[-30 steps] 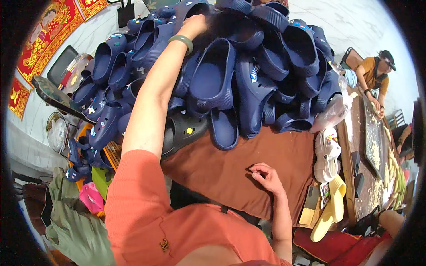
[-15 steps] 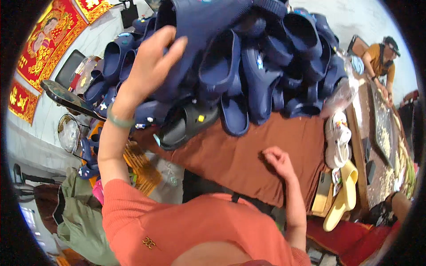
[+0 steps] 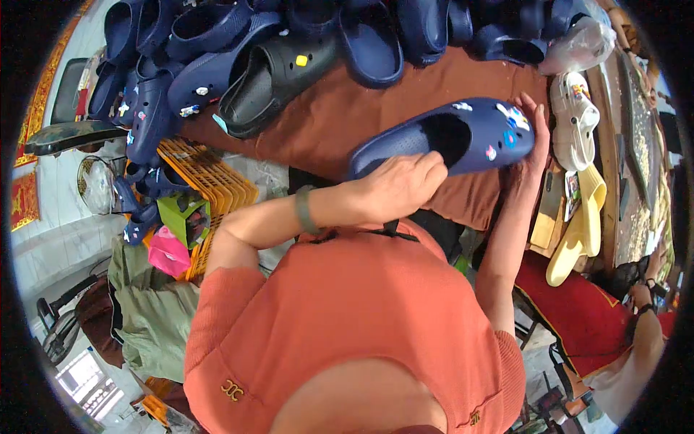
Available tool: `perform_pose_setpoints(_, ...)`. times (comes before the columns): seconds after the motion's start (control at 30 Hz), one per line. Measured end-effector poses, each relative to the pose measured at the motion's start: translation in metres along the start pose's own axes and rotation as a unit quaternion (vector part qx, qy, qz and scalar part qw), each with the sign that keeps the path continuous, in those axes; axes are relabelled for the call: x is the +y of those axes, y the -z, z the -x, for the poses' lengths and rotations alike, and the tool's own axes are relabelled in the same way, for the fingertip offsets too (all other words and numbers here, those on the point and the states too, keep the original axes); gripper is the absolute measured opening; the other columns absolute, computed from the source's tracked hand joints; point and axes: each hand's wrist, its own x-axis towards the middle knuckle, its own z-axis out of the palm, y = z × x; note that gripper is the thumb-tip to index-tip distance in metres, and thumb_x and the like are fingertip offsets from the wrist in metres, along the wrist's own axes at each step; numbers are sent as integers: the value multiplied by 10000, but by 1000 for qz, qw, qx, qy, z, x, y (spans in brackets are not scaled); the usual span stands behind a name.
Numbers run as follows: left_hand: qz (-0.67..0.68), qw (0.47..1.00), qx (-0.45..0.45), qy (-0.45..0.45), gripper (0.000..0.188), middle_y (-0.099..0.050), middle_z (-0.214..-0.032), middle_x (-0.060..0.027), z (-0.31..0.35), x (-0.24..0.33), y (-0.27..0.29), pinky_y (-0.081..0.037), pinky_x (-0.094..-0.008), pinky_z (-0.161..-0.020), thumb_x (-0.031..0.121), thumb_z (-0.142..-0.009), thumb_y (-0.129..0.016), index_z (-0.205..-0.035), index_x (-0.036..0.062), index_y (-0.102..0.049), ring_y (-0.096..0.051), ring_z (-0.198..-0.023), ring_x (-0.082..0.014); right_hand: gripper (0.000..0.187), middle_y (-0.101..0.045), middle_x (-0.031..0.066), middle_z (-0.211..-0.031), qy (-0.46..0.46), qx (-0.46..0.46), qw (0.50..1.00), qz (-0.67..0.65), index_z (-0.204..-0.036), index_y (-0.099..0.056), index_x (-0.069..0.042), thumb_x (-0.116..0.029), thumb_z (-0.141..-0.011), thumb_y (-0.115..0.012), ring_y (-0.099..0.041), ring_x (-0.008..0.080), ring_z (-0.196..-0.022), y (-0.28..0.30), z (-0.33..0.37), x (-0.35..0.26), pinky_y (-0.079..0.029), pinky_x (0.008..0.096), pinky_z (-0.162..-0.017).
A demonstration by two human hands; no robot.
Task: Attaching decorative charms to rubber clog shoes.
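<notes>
A navy clog (image 3: 434, 137) with white, blue and pink charms on its toe is held above the brown cloth, its heel toward the left. My right hand (image 3: 533, 137) wraps round the toe end, thumb side up, palm hidden behind it. My left hand (image 3: 405, 186), with a green bangle on the wrist, closes on the near rim by the foot opening; its fingertips are partly hidden. Beyond lies a black clog (image 3: 278, 79) with a yellow charm. Several other navy clogs (image 3: 371, 43) crowd the far side of the table.
The brown cloth (image 3: 303, 134) covers the table. White clogs (image 3: 573, 119) and a pair of yellow slippers (image 3: 578, 228) are at the right. An orange crate (image 3: 210, 173) stands at the left, with a pink item (image 3: 168, 251) beside it. Another person's arm (image 3: 643, 343) shows at the lower right.
My left hand has come down from the pile of navy clogs toward my body. The decorated navy clog is now between both hands. My view has tilted downward.
</notes>
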Motion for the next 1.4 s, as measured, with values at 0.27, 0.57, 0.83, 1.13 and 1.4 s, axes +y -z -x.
perform_pose_setpoints(0.27, -4, 951, 206, 231, 199, -634, -868, -112, 45, -32, 36, -498, -349, -656, 153, -925, -469, -950, 21, -616, -615, -722, -235, 366, -663, 23, -975, 39, -34, 932, 359, -1111, -665, 15, -273, -885, -664, -580, 85, -876, 27, -12, 9, -453, 214, -778)
perform_pose_setpoints(0.57, 318, 826, -24, 466, 276, -604, -714, -39, 92, -17, 25, -446, -251, -564, 288, -938, -570, -884, 18, -588, -553, -614, -95, 390, -661, 55, -1000, 46, -33, 933, 354, -1106, -672, 14, -311, -894, -638, -586, 111, -907, 22, -22, 12, -446, 223, -816)
perform_pose_setpoints(0.83, 372, 811, -2, 452, 260, -555, -594, -12, 107, -16, 34, -394, -241, -508, 222, -920, -614, -749, 31, -569, -519, -550, -74, 400, -647, 46, -1023, 33, -77, 942, 324, -1144, -648, -6, -341, -947, -555, -573, 108, -933, 14, -7, 30, -444, 240, -845)
perform_pose_setpoints(1.13, 602, 613, 284, 426, 104, -504, -660, -38, 136, -26, 23, -405, -271, -611, 50, -937, -469, -867, -4, -524, -498, -629, -140, 378, -622, 60, -1097, 37, -129, 944, 302, -1171, -620, -2, -300, -954, -536, -555, 142, -1006, -5, 3, 38, -427, 266, -896)
perform_pose_setpoints(1.4, 508, 640, 287, 500, 126, -479, -640, -24, 142, -35, 11, -453, -293, -703, 138, -889, -517, -815, 38, -537, -535, -662, -165, 434, -609, 96, -1161, 10, -120, 934, 335, -1202, -600, 20, -331, -968, -496, -540, 165, -1070, -21, 10, 33, -384, 273, -958)
